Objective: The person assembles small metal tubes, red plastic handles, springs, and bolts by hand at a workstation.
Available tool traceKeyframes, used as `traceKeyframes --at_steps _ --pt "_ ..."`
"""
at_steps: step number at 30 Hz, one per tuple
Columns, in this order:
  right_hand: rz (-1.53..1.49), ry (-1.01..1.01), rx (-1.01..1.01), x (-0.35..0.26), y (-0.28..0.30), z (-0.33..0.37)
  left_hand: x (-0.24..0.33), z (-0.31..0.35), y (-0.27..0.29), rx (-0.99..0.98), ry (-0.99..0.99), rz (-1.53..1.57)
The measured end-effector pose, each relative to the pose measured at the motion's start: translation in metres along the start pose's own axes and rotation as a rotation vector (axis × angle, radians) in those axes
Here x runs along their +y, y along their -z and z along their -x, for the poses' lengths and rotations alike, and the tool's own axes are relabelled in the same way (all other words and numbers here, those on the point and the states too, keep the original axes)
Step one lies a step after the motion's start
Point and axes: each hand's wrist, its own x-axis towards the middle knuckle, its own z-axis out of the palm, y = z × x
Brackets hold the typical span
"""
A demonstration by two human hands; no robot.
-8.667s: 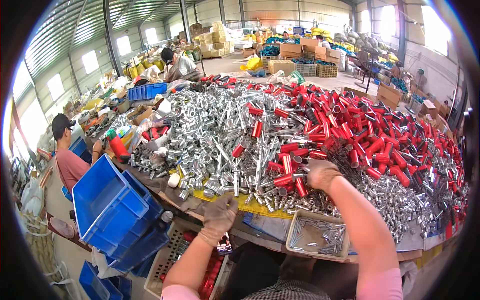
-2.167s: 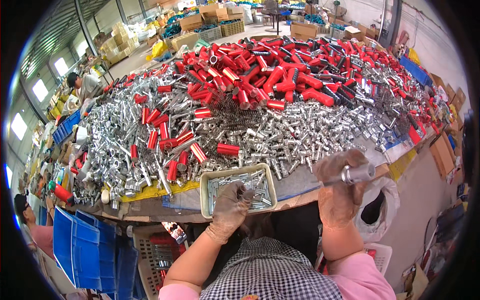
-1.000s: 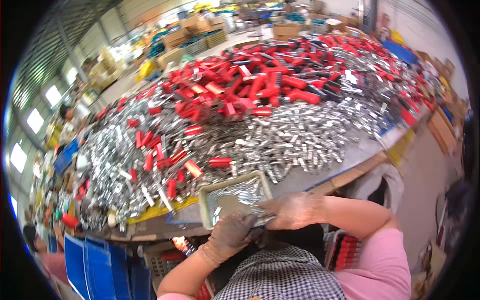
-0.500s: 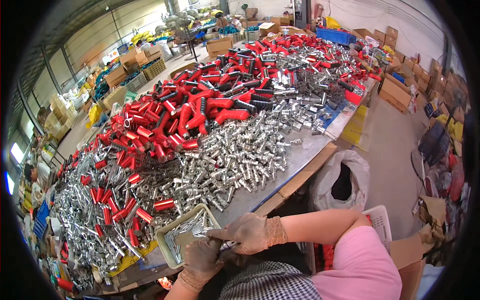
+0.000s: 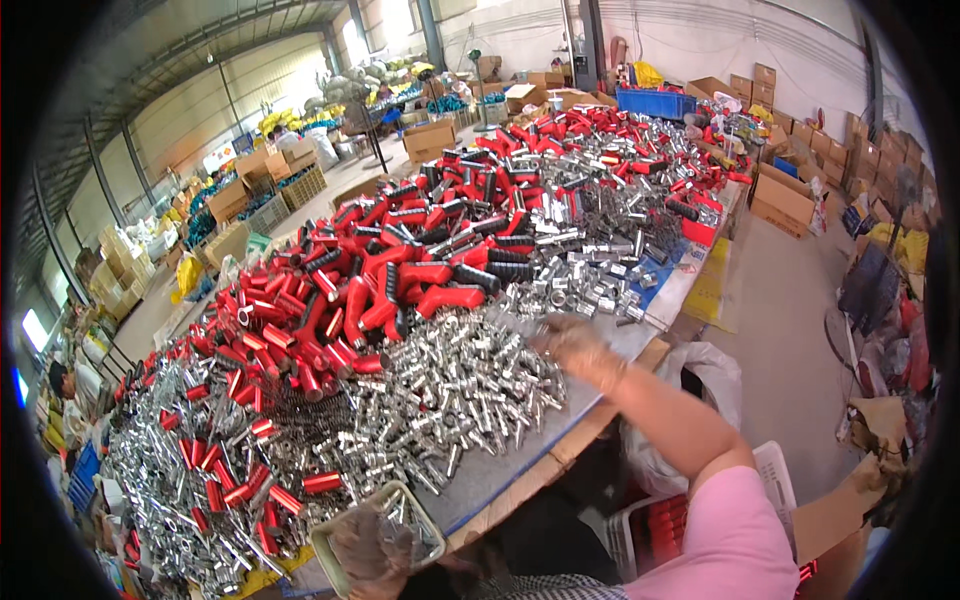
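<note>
My right hand, in a brownish glove and smeared by motion, is stretched out over the right edge of a heap of small silver metal fittings. Its fingers are too blurred to show whether they hold anything. Low in the picture my left hand, gloved and also blurred, is at a cream plastic tray, covering much of it. Short silver pins lie in the tray's uncovered part. What the left fingers do is hidden.
Red and black pistol-shaped handles are piled behind the fittings. Silver rods and red sleeves lie at the left. A white bag, a basket with red parts and a cardboard carton stand beyond the table's right edge.
My hands were together beside the tray, around a small metal piece. The right has swung forward to the fittings heap; the left has moved down and over the tray. The view has shifted slightly.
</note>
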Motion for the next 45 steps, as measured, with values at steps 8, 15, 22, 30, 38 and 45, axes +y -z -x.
traceKeyframes --at_steps 8,15,22,30,38,45 --pt "-0.577 -0.152 0.254 0.088 0.076 -0.173 -0.039 0.035 -0.037 -0.235 0.025 -0.023" --pt "0.32 0.139 -0.238 -0.01 -0.031 -0.055 -0.023 0.022 -0.038 0.397 -0.121 -0.256" --pt "0.326 0.743 -1.075 -0.086 -0.105 0.063 0.039 -0.026 -0.02 -0.27 0.005 -0.245" --pt "0.418 0.956 -0.327 -0.04 -0.033 -0.117 -0.002 0.02 -0.024 0.036 0.038 -0.149" --pt "1.318 0.157 -0.206 0.076 0.084 -0.297 -0.019 0.035 -0.033 0.129 0.225 -0.109" --pt "1.566 0.059 -0.381 0.067 0.067 -0.315 -0.033 0.048 -0.037 0.01 0.429 -0.036"
